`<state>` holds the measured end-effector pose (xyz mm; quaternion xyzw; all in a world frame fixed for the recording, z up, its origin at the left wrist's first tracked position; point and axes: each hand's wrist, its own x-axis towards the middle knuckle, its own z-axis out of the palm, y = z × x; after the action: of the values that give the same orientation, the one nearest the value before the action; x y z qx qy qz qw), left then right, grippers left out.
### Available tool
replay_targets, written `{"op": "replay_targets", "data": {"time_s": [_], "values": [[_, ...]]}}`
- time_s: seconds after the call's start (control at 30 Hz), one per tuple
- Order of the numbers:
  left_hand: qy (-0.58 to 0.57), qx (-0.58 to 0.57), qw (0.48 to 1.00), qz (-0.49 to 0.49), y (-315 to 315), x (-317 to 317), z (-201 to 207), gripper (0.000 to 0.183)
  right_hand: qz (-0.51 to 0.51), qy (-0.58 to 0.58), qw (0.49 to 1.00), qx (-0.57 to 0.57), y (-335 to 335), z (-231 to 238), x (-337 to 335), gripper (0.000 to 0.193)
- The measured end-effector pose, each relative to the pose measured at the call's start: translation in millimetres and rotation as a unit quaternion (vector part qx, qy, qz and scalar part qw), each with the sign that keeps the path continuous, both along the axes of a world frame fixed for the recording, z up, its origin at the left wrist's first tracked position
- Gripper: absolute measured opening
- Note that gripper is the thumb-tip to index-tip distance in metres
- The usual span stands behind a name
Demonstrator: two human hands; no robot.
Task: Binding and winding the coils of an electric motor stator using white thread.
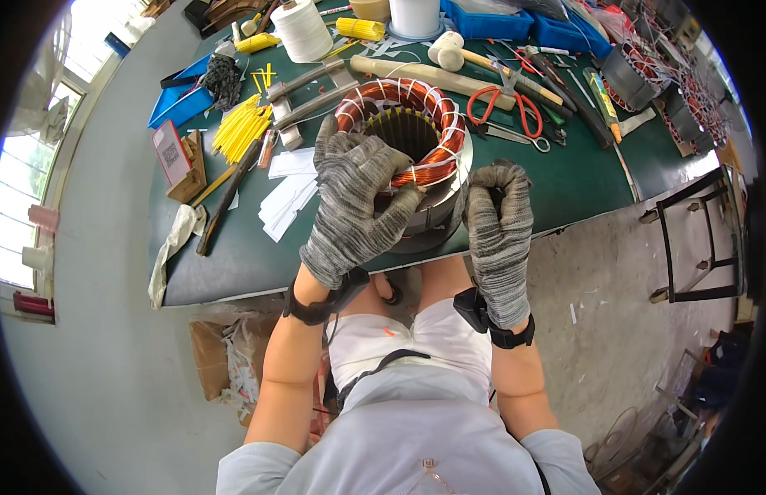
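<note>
A motor stator (pixel 420 223) stands upright at the table's near edge, its copper winding (pixel 443 115) bound with white lacing cord. Yellow slot strips show inside its bore. My left hand (pixel 350 198), in a grey knitted glove, is closed over the left and front of the winding, thumb and forefinger near a white tie at the front. My right hand (pixel 498 214), gloved alike, is just right of the stator with its fingers curled into a pinch. Whatever lies in those fingers is hidden; a white strand runs down the stator's right side close to them.
Behind the stator lie a mallet (pixel 446 51), red-handled scissors (pixel 538 115) and a cord spool (pixel 302 31). Yellow strips (pixel 239 130), white paper slips (pixel 289 198) and a dark rod (pixel 230 198) lie left. A metal-framed stool (pixel 700 239) stands on the right.
</note>
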<state>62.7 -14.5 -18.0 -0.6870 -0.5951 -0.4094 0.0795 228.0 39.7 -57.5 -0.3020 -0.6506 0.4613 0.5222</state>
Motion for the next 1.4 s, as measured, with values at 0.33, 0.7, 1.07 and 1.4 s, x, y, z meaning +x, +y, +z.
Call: {"op": "replay_targets", "data": {"time_s": [0.33,0.7,1.07,1.4], "values": [[0.001,0.004,1.0,0.0,0,-1,-1,0.021,0.032,0.032,0.993,-0.109,-2,7,-6,0.007],[-0.016,-0.011,1.0,-0.002,-1,-1,-2,0.023,-0.027,0.01,0.999,0.013,1,15,-17,0.008],[-0.015,-0.014,1.0,-0.001,-1,0,0,0.024,-0.105,-0.126,0.93,0.329,20,28,-31,0.012],[0.02,0.028,0.999,-0.007,-1,-3,-4,0.022,-0.053,-0.105,0.987,0.106,14,3,6,0.011]]}}
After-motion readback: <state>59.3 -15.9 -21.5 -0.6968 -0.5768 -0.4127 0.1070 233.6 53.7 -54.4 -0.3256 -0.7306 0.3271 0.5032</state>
